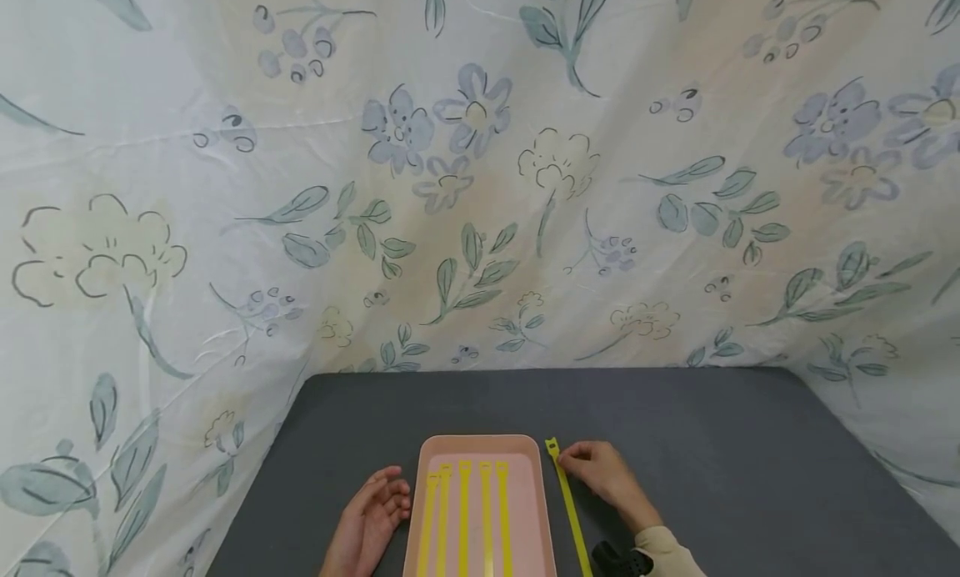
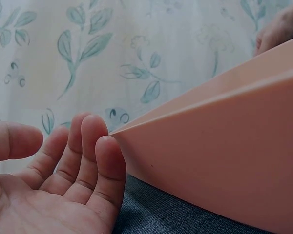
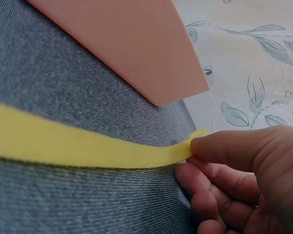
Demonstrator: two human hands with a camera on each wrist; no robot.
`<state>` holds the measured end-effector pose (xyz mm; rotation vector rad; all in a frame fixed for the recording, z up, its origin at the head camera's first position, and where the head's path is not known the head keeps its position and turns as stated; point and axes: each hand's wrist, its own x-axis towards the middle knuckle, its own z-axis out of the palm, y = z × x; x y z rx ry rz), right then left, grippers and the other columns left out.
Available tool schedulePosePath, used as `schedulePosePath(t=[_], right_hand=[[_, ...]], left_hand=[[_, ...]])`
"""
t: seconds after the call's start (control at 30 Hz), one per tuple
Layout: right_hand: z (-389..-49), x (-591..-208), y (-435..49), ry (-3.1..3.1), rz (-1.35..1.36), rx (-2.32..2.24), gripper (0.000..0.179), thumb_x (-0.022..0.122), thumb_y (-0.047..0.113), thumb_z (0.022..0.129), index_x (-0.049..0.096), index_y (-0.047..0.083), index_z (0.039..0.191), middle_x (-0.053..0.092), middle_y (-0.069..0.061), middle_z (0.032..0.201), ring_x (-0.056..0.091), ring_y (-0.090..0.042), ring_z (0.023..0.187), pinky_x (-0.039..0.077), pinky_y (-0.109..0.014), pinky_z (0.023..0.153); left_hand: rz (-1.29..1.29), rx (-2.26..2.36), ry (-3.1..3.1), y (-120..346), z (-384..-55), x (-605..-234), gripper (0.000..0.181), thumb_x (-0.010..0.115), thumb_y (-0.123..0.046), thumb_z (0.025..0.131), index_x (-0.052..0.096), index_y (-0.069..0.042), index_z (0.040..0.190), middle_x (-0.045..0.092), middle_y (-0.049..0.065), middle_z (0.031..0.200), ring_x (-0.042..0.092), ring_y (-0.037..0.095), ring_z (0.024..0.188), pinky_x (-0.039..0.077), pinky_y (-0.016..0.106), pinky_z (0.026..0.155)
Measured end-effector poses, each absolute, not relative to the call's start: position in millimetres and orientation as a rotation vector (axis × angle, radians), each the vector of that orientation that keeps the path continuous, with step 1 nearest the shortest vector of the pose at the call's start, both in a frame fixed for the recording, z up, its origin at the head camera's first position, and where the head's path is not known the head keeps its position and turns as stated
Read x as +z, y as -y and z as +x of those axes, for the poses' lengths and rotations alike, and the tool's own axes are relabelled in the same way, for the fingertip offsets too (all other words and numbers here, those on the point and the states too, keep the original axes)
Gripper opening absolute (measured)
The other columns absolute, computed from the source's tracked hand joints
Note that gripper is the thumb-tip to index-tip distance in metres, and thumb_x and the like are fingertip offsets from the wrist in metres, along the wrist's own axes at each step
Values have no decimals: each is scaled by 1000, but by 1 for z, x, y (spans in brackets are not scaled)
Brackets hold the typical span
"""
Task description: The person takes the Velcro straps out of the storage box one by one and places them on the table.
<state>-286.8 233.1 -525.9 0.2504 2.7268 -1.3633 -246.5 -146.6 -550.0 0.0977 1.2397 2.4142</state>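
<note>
A yellow hook-and-loop cable tie (image 1: 572, 510) lies lengthwise just right of the pink tray (image 1: 531, 477). Near its slotted head, my right hand (image 1: 603, 473) pinches it between thumb and fingers; in the right wrist view the cable tie (image 3: 112, 150) curves up slightly toward the thumb. On the tray's other side my left hand (image 1: 371, 514) holds nothing, palm up with fingers loosely bent. Its fingertips (image 2: 111, 153) are right at the tray's edge in the left wrist view. Inside the tray, several more yellow cable ties (image 1: 465, 510) lie side by side, heads at the far end.
A dark grey ribbed cloth (image 1: 712, 444) covers the table under the tray. Floral fabric (image 1: 480, 227) hangs behind the table and along both sides. A black band (image 1: 622, 559) sits on the right wrist beside a beige sleeve (image 1: 667, 552).
</note>
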Motion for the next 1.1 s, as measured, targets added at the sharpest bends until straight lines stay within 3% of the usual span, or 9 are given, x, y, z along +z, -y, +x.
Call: schedulePosePath(t=[0.37,1.1], right_hand=[[-287,-531,-235,-2892,178,-1196,7,75,23,88,78,17,86,74,2,87,59,-11,73,47,-31,65],[-284,-527,-231,-2923,245,-1058,12,74,27,88,74,16,84,69,4,78,55,-13,64,41,-29,57]], left_hand=[[99,2387,-1248,149,-246,-548,30,29,-30,113,58,-30,120,62,-9,105,56,9,92,47,26,90],[59,2391,-1268,144,-247,-548,28,29,-29,113,56,-28,122,62,-8,103,56,9,91,47,26,89]])
